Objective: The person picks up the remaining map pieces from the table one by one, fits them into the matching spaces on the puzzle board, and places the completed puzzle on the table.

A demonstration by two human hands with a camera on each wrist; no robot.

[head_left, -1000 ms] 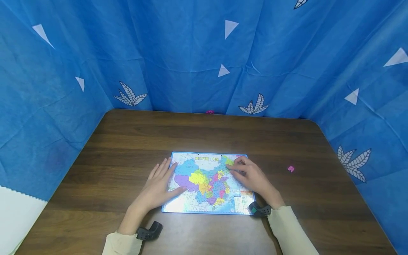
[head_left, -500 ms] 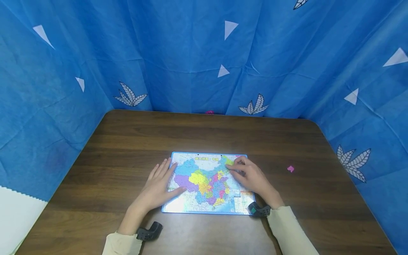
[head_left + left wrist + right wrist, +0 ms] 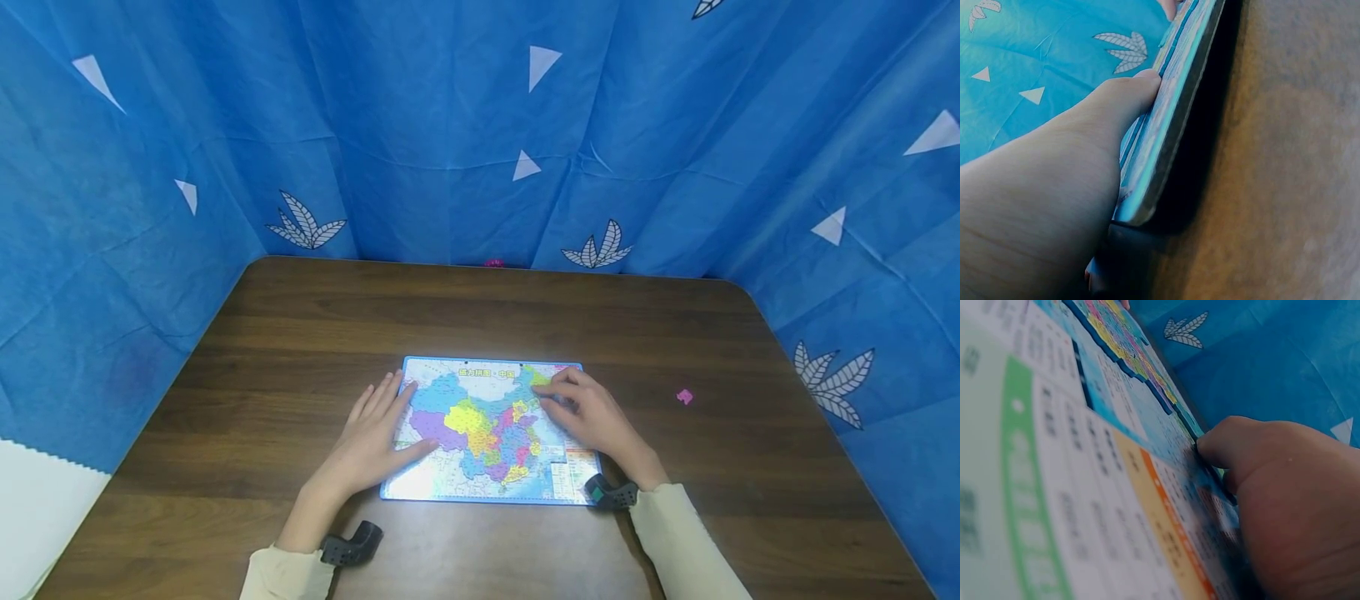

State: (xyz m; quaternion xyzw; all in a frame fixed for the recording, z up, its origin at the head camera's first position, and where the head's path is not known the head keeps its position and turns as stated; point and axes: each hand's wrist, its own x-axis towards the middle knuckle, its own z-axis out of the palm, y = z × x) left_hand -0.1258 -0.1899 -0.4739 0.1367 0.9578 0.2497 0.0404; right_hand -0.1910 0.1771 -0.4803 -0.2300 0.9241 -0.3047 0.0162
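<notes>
A blue-edged map puzzle board [image 3: 450, 496] lies flat on the table, with coloured pieces forming most of a map. My left hand [image 3: 367, 446] rests spread over its left side, fingers straight and the thumb lying across the lower map, near a purple piece [image 3: 431, 427]. At the upper right of the map, my right hand [image 3: 592, 412] pinches a small puzzle piece, thumb and index fingertips right at the surface beside a light green piece [image 3: 538, 377]. The hand largely hides the held piece. In the right wrist view the thumb [image 3: 1229, 440] meets a dark raised edge.
A loose pink puzzle piece [image 3: 685, 397] lies on the brown wooden table [image 3: 480, 308], right of the board. Blue curtain [image 3: 450, 125] hangs round the table's back and sides. Each wrist wears a black camera band [image 3: 352, 546].
Both hands keep nearly the same place on the board. The right fingertips shift only very slightly, and the loose pink piece stays where it was.
</notes>
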